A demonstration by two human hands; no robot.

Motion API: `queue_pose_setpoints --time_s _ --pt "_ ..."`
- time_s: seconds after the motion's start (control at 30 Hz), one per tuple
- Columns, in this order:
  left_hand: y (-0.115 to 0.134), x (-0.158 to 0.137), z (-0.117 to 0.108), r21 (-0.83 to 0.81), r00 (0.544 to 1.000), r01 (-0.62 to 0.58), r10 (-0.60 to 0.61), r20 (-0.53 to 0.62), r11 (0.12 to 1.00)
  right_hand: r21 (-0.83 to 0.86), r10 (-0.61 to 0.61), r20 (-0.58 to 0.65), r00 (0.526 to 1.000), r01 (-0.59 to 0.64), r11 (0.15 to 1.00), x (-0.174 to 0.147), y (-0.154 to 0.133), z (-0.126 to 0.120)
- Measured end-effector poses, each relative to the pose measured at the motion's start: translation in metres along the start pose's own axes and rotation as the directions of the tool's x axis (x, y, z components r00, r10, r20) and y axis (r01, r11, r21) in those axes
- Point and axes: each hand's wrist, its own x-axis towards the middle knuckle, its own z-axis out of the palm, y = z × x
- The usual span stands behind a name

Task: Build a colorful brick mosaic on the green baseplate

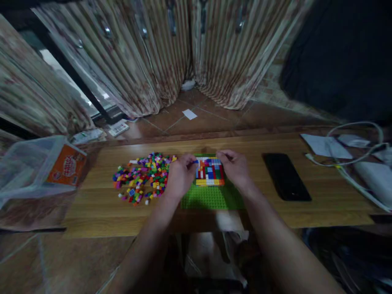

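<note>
A green baseplate (211,198) lies on the wooden table, with a block of multicoloured toy bricks (210,172) built on its far part. At the left edge of that build is my left hand (180,173), thumb and fingers pinched on a small blue brick (195,162). My right hand (235,165) touches the far right corner of the build, its fingers closed together. Whatever the right fingertips may hold is too small to make out. Beside my left hand spreads a pile of loose coloured bricks (143,177).
A black phone (287,176) lies right of the baseplate. Farther right are a white cable (346,173) and papers (326,145). A clear plastic bin (33,163) with an orange label stands at the left. Curtains (147,61) hang beyond the table (101,216).
</note>
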Motion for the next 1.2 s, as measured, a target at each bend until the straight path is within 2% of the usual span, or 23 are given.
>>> queue_pose_setpoints --time_s 0.17,0.37,0.57,0.93,1.2 --pt "0.007 0.007 0.015 0.046 0.998 -0.028 0.026 0.048 0.999 0.009 0.031 -0.002 1.0 -0.031 0.999 0.002 0.003 0.0" --pt "0.013 0.015 0.021 0.183 0.99 -0.075 0.052 0.129 0.98 0.021 0.058 0.0 0.998 -0.058 0.998 0.003 0.005 0.0" --pt "0.013 0.018 0.027 0.196 0.983 -0.115 0.083 0.164 0.974 0.051 0.067 0.012 0.998 -0.068 0.996 0.003 0.004 0.0" --pt "0.017 0.019 0.032 0.257 0.99 -0.104 0.075 0.121 0.961 0.028 0.044 0.012 0.999 -0.044 0.999 0.0 0.0 -0.001" --pt "0.015 0.02 0.032 0.222 0.991 -0.083 0.057 0.123 0.971 -0.151 0.055 -0.018 0.998 -0.058 0.987 -0.004 -0.002 0.007"
